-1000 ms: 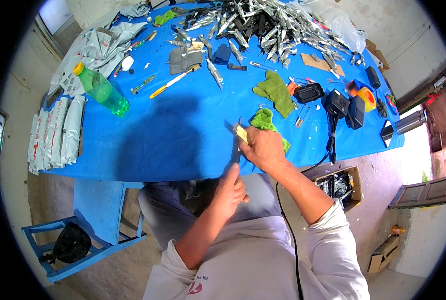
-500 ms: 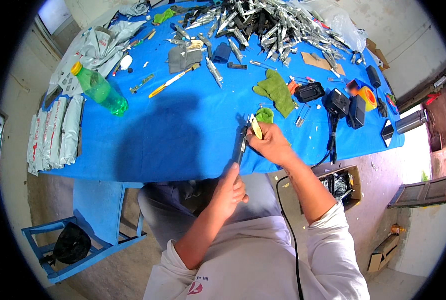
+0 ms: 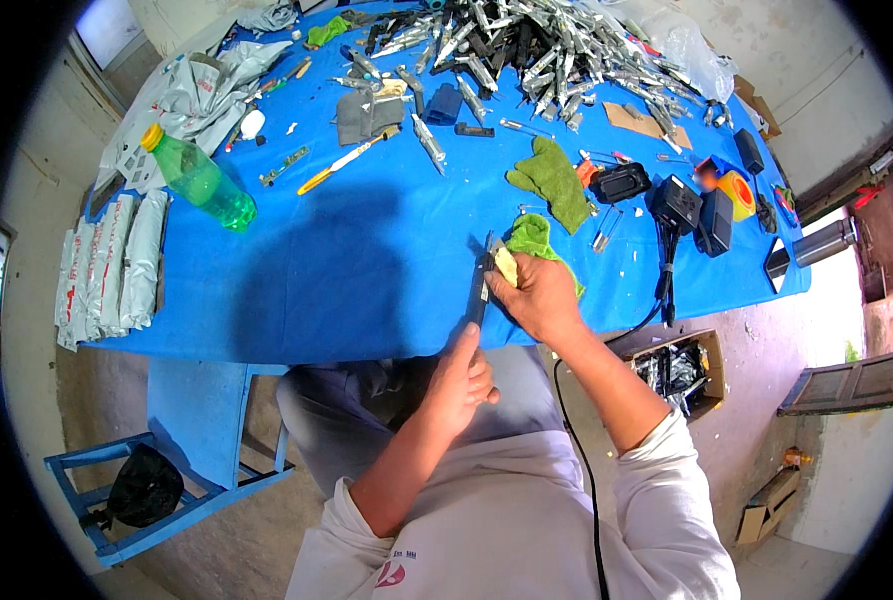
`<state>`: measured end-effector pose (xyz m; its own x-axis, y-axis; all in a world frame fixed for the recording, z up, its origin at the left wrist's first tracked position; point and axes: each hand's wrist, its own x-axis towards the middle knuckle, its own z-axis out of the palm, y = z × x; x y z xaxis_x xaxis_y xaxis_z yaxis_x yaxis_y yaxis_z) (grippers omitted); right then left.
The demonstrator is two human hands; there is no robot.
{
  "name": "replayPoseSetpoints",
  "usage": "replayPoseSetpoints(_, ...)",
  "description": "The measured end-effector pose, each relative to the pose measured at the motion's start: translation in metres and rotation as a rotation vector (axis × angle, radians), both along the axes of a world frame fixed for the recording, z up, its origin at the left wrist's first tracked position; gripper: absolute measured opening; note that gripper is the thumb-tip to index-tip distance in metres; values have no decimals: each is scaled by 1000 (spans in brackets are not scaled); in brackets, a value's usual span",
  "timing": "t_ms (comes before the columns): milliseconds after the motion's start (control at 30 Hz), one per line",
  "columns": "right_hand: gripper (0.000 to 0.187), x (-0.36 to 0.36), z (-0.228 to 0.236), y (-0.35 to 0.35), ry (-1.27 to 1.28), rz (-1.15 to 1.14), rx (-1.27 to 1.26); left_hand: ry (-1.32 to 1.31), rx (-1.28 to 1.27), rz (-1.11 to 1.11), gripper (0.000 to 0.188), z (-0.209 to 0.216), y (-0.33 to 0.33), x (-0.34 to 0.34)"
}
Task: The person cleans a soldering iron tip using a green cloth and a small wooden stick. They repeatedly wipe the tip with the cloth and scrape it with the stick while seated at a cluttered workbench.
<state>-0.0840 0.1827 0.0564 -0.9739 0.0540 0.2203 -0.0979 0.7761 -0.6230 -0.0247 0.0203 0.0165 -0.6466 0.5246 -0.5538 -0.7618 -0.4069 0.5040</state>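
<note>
The person's right hand (image 3: 544,295) pinched a small pale yellow piece (image 3: 506,266) and held it at the upper end of a slim dark stick (image 3: 480,292); the left hand (image 3: 456,385) was closed on the stick's lower end, just past the near edge of the blue-covered table (image 3: 201,315). Half a second earlier the yellow piece had stood more upright and less of the bright green cloth (image 3: 531,234) had shown; now the piece was tilted and more of the cloth was in sight behind the right hand, while the left hand had barely moved. The right fingers hid part of the yellow piece, whose material could not be told, and the left fingers covered the stick's near end; its thin tip was too small to make out. The right hand also hid part of the bright green cloth, which lay close in on that side. Beyond it were an olive cloth (image 3: 550,186), a black tray (image 3: 620,184) and a black power adapter (image 3: 675,206). A yellow-handled brush (image 3: 346,164) and a green bottle (image 3: 202,181) lay to the left, and a pile of silver and black sticks (image 3: 556,62), cut off by the top edge, covered the far side.
</note>
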Motion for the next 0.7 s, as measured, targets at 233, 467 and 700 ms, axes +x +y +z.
replayPoseSetpoints(233, 22, -3, -2, -5, -90, -9, -91, -1, -14, 0, 56, -1, 1, 0)
replayPoseSetpoints(467, 13, -12, -5, 17, -258, 227, -382, -3, -25, -25, 58, 5, 4, 4)
replayPoseSetpoints(700, 12, -15, -3, 32, -371, 478, -607, -6, -12, -43, 59, -2, 6, 4)
